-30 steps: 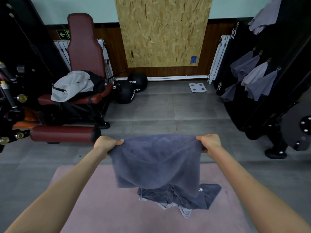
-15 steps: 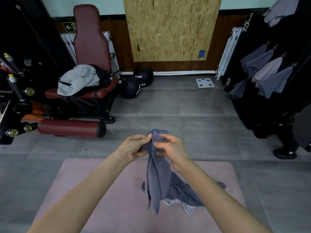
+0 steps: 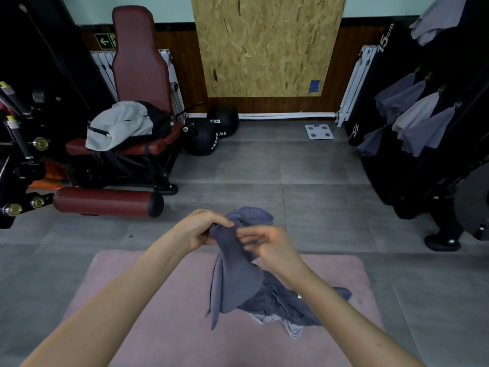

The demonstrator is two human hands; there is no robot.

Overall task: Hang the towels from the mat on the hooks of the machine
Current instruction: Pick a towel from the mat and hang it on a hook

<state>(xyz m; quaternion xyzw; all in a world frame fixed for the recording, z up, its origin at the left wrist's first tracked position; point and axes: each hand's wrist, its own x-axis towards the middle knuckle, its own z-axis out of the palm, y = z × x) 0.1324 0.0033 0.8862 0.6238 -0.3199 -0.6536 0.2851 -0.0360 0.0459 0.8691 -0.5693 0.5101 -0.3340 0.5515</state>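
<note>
Left hand (image 3: 201,230) and right hand (image 3: 267,246) both grasp the grey towel (image 3: 235,276) above the mat's (image 3: 148,321) far edge

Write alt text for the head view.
The left hand and right hand bunch the top of a grey towel over a pink mat, where more towels lie heaped. Other towels hang on the black machine at right.

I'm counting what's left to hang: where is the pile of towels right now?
In the head view the pile of towels lies on the pink mat, lower centre, below the right hand and beside the held towel.
</note>
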